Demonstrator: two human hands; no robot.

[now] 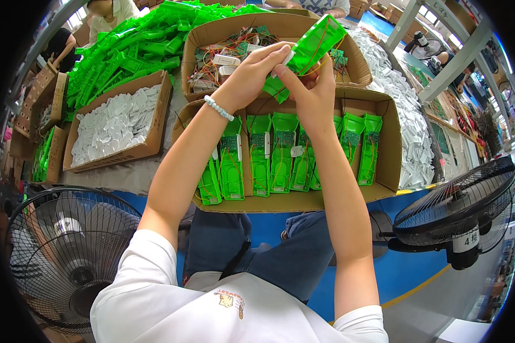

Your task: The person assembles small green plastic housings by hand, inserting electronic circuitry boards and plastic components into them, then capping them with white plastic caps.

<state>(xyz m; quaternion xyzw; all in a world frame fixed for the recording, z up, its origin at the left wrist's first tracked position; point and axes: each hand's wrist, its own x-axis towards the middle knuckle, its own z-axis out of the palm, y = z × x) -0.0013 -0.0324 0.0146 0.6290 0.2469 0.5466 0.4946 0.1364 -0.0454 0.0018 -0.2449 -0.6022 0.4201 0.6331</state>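
Note:
Both my hands hold one long green plastic housing [320, 44] tilted above the cardboard boxes, with thin red and yellow wires along it. My left hand [256, 74] grips its left side, fingers closed; a small white part [289, 58] shows at its fingertips. On the opposite side, my right hand [313, 94] pinches the housing with its thumb near that white part. Just below them, a shallow cardboard box [389, 154] carries a row of similar green housings [282, 151] fitted with circuit boards and wires. The fingers partly hide the housing's lower end.
Behind, a cardboard box [195, 41] has circuit boards and wired white parts. Green housings [126, 57] are heaped at the left, above a box of white pieces [117, 123]. More white pieces [409, 131] lie right. Black fans [77, 263] [455, 197] flank me; other people stand across the table.

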